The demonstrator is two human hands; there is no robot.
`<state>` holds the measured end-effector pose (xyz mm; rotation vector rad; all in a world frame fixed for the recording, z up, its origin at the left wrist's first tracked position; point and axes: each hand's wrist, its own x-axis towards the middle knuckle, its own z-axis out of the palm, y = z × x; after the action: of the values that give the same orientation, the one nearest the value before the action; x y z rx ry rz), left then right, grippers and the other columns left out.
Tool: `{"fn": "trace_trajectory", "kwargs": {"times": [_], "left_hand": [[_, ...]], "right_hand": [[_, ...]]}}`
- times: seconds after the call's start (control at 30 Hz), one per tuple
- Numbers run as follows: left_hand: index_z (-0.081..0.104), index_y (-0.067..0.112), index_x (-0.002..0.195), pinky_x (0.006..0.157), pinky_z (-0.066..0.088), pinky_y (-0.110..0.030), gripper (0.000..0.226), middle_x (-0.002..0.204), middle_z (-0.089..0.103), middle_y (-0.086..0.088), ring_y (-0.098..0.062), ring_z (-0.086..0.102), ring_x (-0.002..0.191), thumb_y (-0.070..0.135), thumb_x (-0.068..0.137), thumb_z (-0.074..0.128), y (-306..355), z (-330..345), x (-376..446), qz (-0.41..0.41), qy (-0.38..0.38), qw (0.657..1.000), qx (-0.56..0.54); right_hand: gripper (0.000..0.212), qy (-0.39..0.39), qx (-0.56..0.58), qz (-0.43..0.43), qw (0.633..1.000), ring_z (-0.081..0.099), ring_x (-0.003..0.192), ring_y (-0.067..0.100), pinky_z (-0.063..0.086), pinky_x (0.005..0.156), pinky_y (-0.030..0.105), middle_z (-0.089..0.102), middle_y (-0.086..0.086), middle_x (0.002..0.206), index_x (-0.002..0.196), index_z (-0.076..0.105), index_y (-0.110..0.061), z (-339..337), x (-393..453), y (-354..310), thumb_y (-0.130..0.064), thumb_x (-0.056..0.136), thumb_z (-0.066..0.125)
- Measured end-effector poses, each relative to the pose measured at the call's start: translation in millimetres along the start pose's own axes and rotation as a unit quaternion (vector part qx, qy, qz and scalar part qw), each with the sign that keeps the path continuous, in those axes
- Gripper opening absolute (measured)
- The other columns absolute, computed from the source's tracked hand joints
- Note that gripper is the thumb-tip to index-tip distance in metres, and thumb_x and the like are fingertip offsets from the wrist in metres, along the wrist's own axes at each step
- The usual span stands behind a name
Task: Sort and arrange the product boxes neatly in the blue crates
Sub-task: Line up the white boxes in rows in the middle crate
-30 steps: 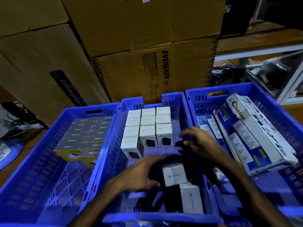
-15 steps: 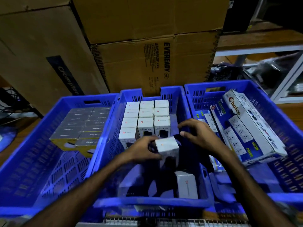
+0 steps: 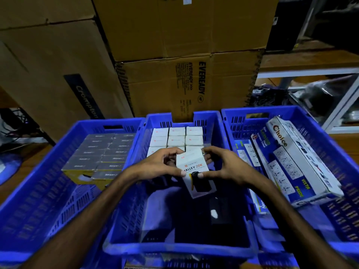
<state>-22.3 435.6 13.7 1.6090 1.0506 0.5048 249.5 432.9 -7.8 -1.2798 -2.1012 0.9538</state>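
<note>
Nine or so white boxes (image 3: 176, 137) already stand at the middle crate (image 3: 180, 247) far end, while my left hand (image 3: 157, 164) and right hand (image 3: 225, 167) fingers pinch another box (image 3: 192, 164) above it, near half unfilled.

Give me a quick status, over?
Left hand, right hand both gripping small white cardboard box. Held above middle blue plastic crate. Nothing blocking.

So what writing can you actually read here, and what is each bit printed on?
"EVEREADY": brown carton behind the crates.
"Crompton": left carton.
"HALLEY 20K": white box held by left hand and right hand.
"Choice", "VISTA", "PRIDE": long boxes, right crate.
Grey boxes: too blurred.
</note>
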Motion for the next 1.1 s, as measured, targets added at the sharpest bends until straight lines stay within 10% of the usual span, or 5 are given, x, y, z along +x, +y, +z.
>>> {"fn": "trace_trajectory", "kwargs": {"times": [0.37, 0.53, 0.77, 1.1], "left_hand": [[0.070, 0.022, 0.130, 0.086, 0.046, -0.008, 0.060, 0.116, 0.058, 0.004, -0.009, 0.059, 0.107, 0.035, 0.076, 0.092, 1, -17, 6, 0.040, 0.128, 0.946, 0.296], [0.067, 0.032, 0.118, 0.092, 0.049, -0.044, 0.057, 0.110, 0.055, 0.002, -0.022, 0.053, 0.111, 0.066, 0.072, 0.071, -22, -29, 21, 0.007, 0.111, 0.871, 0.478], [0.046, 0.040, 0.148, 0.091, 0.033, -0.042, 0.076, 0.130, 0.054, 0.007, -0.021, 0.044, 0.124, 0.068, 0.081, 0.066, -39, -26, 31, -0.006, 0.081, 0.783, 0.617], [0.058, 0.029, 0.129, 0.091, 0.043, -0.044, 0.055, 0.124, 0.051, -0.003, -0.028, 0.049, 0.116, 0.052, 0.081, 0.068, -43, -3, 36, -0.014, 0.087, 0.721, 0.687]], "right_hand": [[0.078, 0.064, -0.165, 0.048, 0.983, 0.047, 0.138, 0.010, 0.005, 0.119, 0.051, 0.058, -0.016, 0.143, 0.144, 0.047, -0.035, 9, 7, 7, -0.062, 0.077, 0.076], [0.061, 0.074, -0.171, 0.062, 0.981, 0.046, 0.137, 0.010, 0.016, 0.119, 0.049, 0.055, -0.013, 0.144, 0.137, 0.056, -0.035, -4, -1, 15, -0.055, 0.082, 0.075], [0.049, 0.059, -0.154, 0.024, 0.986, 0.050, 0.131, 0.007, 0.029, 0.114, 0.046, 0.053, -0.017, 0.139, 0.127, 0.063, -0.039, -11, -13, 27, -0.056, 0.083, 0.074], [0.045, 0.033, -0.113, 0.003, 0.993, 0.056, 0.124, 0.007, 0.045, 0.107, 0.040, 0.055, -0.013, 0.139, 0.125, 0.065, -0.034, -22, -25, 35, -0.051, 0.085, 0.074]]}}
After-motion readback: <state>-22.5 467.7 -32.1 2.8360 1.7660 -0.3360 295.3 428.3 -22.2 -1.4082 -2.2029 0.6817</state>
